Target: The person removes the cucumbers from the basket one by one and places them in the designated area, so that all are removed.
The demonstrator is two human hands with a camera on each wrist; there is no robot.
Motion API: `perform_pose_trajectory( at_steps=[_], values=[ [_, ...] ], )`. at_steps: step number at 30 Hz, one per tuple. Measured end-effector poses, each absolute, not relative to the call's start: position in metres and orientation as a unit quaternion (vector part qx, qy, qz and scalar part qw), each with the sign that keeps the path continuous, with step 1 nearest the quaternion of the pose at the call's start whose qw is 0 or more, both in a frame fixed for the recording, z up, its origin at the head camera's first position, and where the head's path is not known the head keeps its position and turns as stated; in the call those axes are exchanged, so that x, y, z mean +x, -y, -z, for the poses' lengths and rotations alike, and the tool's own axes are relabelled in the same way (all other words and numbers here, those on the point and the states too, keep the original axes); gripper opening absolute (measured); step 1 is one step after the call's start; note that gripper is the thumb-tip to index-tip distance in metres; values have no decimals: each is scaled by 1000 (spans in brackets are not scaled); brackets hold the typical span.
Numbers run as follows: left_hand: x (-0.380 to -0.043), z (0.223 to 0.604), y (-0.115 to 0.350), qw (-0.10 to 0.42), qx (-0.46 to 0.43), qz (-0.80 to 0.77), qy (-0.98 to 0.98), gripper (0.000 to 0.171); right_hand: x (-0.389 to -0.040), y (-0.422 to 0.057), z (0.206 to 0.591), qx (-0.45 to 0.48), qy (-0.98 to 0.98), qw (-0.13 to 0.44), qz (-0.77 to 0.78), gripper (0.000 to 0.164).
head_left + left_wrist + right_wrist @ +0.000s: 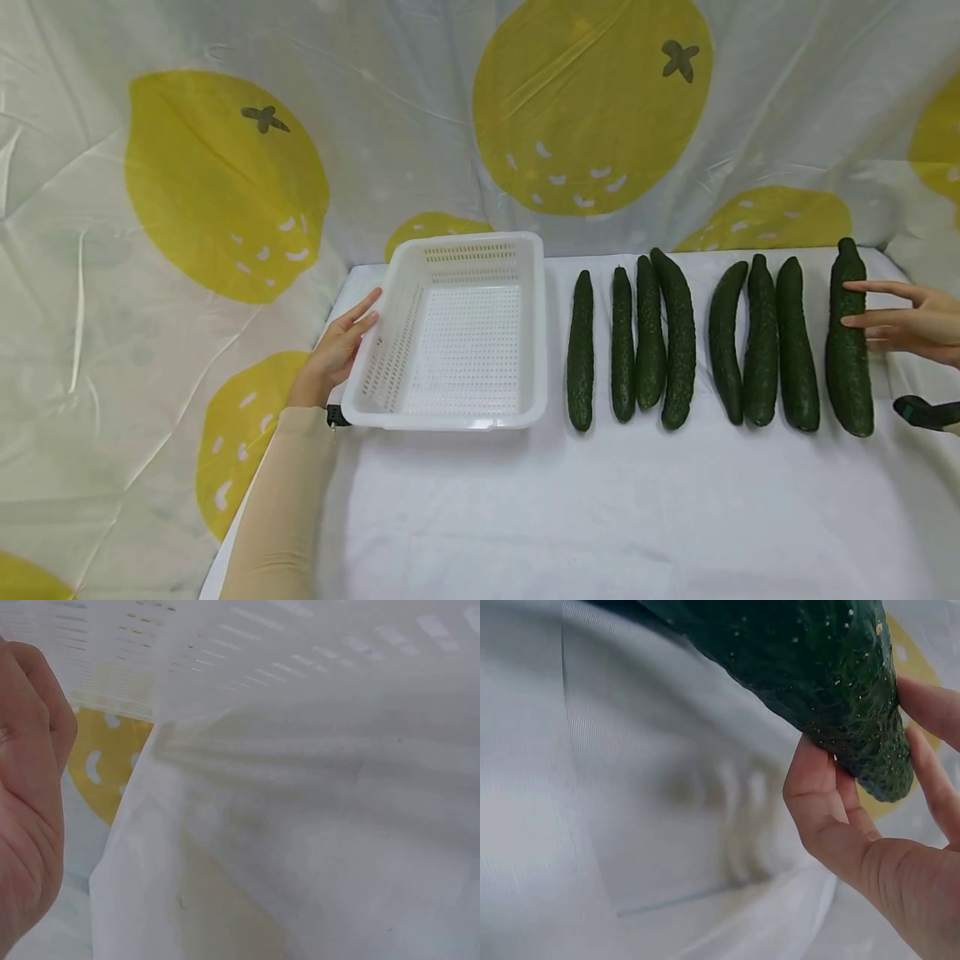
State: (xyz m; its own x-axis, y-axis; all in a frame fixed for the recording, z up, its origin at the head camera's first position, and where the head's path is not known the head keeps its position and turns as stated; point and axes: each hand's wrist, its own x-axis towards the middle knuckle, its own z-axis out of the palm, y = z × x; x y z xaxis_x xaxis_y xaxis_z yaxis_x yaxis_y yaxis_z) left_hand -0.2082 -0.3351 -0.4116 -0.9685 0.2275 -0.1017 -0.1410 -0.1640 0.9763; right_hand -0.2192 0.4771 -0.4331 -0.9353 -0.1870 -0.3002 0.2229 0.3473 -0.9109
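My left hand (334,348) grips the left rim of a white plastic basket (534,350) with slotted walls and a perforated bottom. In the left wrist view the basket's slotted wall (300,652) spans the top, above the white cloth, with the hand (30,780) at the left edge. At the far right, my right hand (918,321) holds a dark green cucumber (849,367), the last one on that side. The right wrist view shows its bumpy skin (810,682) between the thumb and fingers of that hand (885,855).
Several more cucumbers lie roughly parallel, pointing away from me, between basket and right hand; the nearest to the basket is a straight cucumber (581,354). A white cloth (570,517) covers the table. Behind it hangs a lemon-print curtain (405,108).
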Motion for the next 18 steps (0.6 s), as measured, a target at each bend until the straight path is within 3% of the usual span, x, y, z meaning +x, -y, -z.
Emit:
perform_pose_trajectory(
  at_steps=[18],
  values=[
    [-207, 410, 334, 118, 31, -757, -641, 57, -221, -482, 440, 21, -784, 173, 596, 66]
  ],
)
